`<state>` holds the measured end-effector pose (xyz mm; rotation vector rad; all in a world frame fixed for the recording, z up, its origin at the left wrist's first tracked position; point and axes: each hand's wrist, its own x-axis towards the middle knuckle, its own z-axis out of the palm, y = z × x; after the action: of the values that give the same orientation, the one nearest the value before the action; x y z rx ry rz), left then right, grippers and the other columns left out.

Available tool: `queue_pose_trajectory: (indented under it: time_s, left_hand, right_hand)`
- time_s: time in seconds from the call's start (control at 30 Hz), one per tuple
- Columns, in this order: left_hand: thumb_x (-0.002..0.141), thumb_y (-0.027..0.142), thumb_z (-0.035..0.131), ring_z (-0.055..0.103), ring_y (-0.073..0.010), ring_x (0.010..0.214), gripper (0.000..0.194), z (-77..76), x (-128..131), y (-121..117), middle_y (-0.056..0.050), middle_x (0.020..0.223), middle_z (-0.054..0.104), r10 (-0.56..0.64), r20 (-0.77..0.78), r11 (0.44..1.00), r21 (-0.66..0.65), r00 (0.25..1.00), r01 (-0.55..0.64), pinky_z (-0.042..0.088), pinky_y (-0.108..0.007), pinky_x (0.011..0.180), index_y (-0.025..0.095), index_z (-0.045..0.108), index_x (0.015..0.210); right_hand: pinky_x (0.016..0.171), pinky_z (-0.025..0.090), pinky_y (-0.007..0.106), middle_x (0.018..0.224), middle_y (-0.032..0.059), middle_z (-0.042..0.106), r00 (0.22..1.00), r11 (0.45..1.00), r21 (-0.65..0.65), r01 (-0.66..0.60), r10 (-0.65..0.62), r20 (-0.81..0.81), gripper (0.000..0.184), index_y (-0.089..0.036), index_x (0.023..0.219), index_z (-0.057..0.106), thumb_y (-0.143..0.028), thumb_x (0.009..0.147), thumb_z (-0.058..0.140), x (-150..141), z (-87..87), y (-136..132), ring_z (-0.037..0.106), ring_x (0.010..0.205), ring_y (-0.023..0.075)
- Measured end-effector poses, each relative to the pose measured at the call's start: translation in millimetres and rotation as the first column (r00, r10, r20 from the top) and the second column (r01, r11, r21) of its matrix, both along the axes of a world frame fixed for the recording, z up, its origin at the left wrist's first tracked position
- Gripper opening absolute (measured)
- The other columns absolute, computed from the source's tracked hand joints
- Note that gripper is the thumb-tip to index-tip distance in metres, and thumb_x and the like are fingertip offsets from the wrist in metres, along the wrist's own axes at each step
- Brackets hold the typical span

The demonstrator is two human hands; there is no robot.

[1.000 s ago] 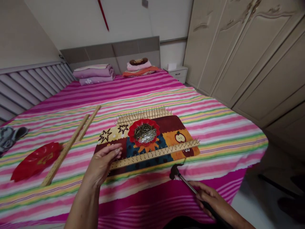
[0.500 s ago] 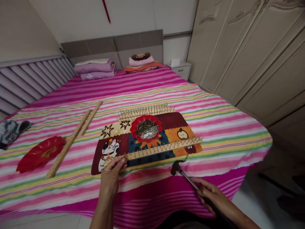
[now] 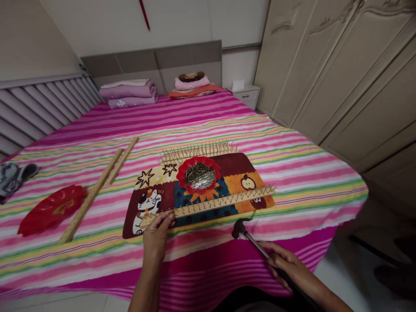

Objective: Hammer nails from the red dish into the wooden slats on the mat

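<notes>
A light wooden strip (image 3: 208, 205) with a row of upright nails lies across a patterned mat (image 3: 240, 162). My left hand (image 3: 159, 227) is at its left part, thumb and fingers closed on the strip; any nail between the fingertips is hidden. My right hand (image 3: 286, 264) grips the dark handle of a claw hammer (image 3: 251, 238). The hammer's head is just in front of the strip's right half, apart from it. Behind the strip, a red scalloped dish (image 3: 182, 168) on the mat holds many loose nails (image 3: 199, 175), some dark, some silvery.
More nail-studded wooden strips (image 3: 199, 151) lie behind the dish. Two wooden strips (image 3: 94, 195) and a red plastic plate (image 3: 52, 210) rest on the striped bedspread (image 3: 302, 182) at left. Folded bedding (image 3: 130, 93) is stacked by the headboard (image 3: 188, 60). A wardrobe (image 3: 341, 86) stands at right.
My left hand has slid slightly to the right along the strip. My right hand and the hammer have hardly moved. The whole view has shifted a little.
</notes>
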<state>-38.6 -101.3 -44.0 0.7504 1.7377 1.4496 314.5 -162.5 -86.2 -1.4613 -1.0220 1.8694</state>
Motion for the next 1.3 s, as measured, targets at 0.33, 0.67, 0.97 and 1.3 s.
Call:
queue_pose_trajectory:
  time_s: [0.33,0.67,0.97,1.3]
  left_hand:
    - [0.061,0.046,0.066,0.064,-0.0168,0.073,0.031,10.3,8,0,-0.002,0.082,0.071,-0.076,-0.332,0.994,-0.1,0.94,0.045,0.051,-0.029,0.072,0.022,0.072,0.08]
    - [0.066,0.05,0.059,0.064,-0.0189,0.077,0.03,-13.7,8,-3,-0.002,0.079,0.071,0.014,-0.526,0.997,0.069,0.851,0.027,0.051,-0.031,0.074,0.023,0.068,0.072]
    - [0.078,0.04,0.053,0.064,-0.0168,0.075,0.022,-27.5,8,-4,-0.002,0.078,0.069,0.036,-0.65,0.98,0.172,0.759,0.101,0.05,-0.027,0.069,0.022,0.066,0.077]
    - [0.079,0.035,0.053,0.063,-0.0161,0.076,0.018,-35.4,10,-5,-0.003,0.08,0.069,0.047,-0.626,0.973,0.204,0.779,0.104,0.05,-0.027,0.069,0.022,0.066,0.078]
  right_hand:
    - [0.035,0.016,0.019,0.048,-0.0091,0.047,1.0,1.0,0.0,0.029,-0.029,0.001,0.06,-0.014,0.124,0.052,-0.044,0.072,0.056,-6,6.0,-2,0.03,0.031,0.0045]
    - [0.035,0.023,0.018,0.05,-0.0097,0.048,0.982,0.991,0.119,-0.066,0.085,-0.168,0.05,-0.017,0.123,0.054,-0.027,0.074,0.056,-58,77.0,14,0.034,0.033,0.0051]
    - [0.043,0.033,0.019,0.056,-0.0091,0.049,0.936,0.829,0.46,-0.318,0.351,0.015,0.045,-0.022,0.125,0.055,-0.015,0.081,0.046,-138,113.7,50,0.042,0.042,0.0067]
    - [0.044,0.031,0.019,0.061,-0.0063,0.048,0.931,0.801,0.482,-0.355,0.349,0.105,0.044,-0.024,0.125,0.055,-0.017,0.082,0.049,-131,114.1,42,0.038,0.047,0.0082]
